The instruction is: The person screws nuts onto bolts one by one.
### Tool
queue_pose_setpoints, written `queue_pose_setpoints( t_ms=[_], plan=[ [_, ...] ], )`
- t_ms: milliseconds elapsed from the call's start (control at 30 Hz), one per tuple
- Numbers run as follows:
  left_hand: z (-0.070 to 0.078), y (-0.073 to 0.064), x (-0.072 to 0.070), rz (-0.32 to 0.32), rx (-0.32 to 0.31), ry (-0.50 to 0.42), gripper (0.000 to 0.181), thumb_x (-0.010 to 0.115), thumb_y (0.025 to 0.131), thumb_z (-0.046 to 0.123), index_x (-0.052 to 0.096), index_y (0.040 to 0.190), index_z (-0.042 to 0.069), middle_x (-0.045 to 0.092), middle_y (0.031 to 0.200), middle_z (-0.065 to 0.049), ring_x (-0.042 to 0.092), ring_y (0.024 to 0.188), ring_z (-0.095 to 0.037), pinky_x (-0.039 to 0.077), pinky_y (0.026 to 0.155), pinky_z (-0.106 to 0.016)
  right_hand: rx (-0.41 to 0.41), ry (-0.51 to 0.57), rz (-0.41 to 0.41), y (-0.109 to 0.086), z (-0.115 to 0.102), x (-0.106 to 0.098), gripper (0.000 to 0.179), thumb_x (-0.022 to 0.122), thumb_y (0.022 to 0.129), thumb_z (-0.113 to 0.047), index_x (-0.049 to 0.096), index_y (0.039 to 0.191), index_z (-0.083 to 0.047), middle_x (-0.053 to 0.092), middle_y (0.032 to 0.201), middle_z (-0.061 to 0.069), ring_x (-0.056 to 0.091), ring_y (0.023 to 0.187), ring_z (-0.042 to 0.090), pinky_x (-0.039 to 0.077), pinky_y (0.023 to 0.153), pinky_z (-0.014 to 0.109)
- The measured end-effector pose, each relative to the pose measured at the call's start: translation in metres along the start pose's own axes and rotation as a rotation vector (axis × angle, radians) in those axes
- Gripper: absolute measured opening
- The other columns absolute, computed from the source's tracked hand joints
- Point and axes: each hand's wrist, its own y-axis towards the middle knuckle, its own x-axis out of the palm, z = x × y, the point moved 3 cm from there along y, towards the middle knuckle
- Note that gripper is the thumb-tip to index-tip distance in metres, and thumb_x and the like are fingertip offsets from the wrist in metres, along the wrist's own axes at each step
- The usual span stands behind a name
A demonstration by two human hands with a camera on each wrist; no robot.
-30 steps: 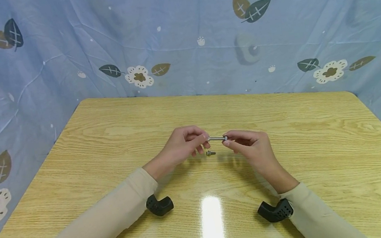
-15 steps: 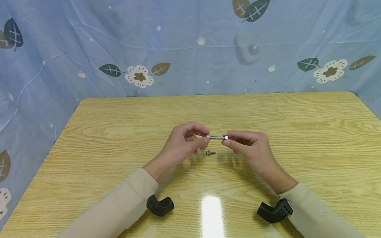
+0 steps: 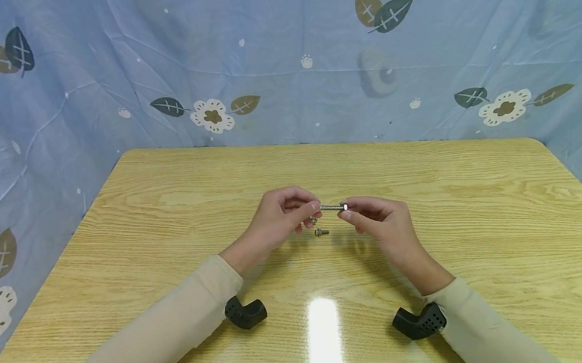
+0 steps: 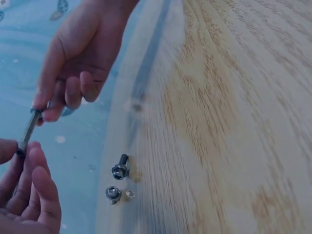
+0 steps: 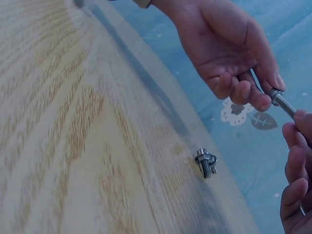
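A long metal bolt [image 3: 331, 207] spans the two hands above the table. In the head view my left hand [image 3: 280, 219] pinches its left end between thumb and fingers. My right hand [image 3: 390, 224] pinches the other end, where a bright hexagonal piece shows; whether that is a head or a nut I cannot tell. Threads on the shaft [image 5: 286, 104] are visible in the right wrist view, beside a collar at the left hand's fingertips. Two short bolts with washers lie on the table below: one bolt [image 4: 120, 167] and another bolt [image 4: 113, 194], close together.
The wood-grain table [image 3: 203, 180] extends around the hands. A blue patterned cloth [image 3: 274, 44] hangs behind it and at the sides. Black wrist mounts [image 3: 245, 313] sit at both cuffs. A bright reflection marks the table's front.
The left fingers have shifted slightly, so the second short bolt, hidden at first, now shows below them. The long bolt has turned to a slightly different tilt. The right hand has barely moved.
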Motion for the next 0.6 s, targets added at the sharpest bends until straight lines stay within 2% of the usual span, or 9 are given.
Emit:
queue_pose_setpoints(
  t_ms=[200, 367, 600],
  plan=[
    [-0.0004, 0.0004, -0.0007, 0.020, 0.017, 0.031, 0.013, 0.063, 0.095, 0.019, 0.068, 0.103, 0.010, 0.072, 0.098, -0.015, 0.063, 0.089, -0.044, 0.051, 0.066, -0.040, 0.017, -0.023, -0.007, 0.0008, 0.0026, -0.0005, 0.028, 0.072, 0.088, -0.013, 0.070, 0.112, 0.000, 0.072, 0.084, -0.012, 0.063, 0.067, 0.021, 0.054, 0.062, 0.031],
    [0.0008, -0.0001, -0.0006, 0.014, 0.019, 0.052, 0.013, 0.064, 0.095, 0.020, 0.068, 0.103, 0.011, 0.072, 0.096, -0.010, 0.064, 0.087, -0.040, 0.052, 0.066, -0.041, -0.010, -0.026, -0.009, 0.0006, 0.0016, -0.0007, 0.023, 0.072, 0.087, -0.012, 0.072, 0.108, -0.002, 0.072, 0.084, -0.008, 0.064, 0.068, 0.022, 0.054, 0.061, 0.032],
    [-0.0019, 0.0008, -0.0004, -0.022, 0.005, 0.058, 0.015, 0.060, 0.097, 0.022, 0.067, 0.107, 0.012, 0.070, 0.103, -0.017, 0.063, 0.086, -0.038, 0.051, 0.065, -0.041, -0.034, -0.022, 0.001, 0.0005, 0.0010, -0.0010, 0.022, 0.072, 0.087, -0.008, 0.072, 0.107, 0.001, 0.072, 0.085, -0.013, 0.068, 0.072, 0.019, 0.055, 0.062, 0.031]
  ],
)
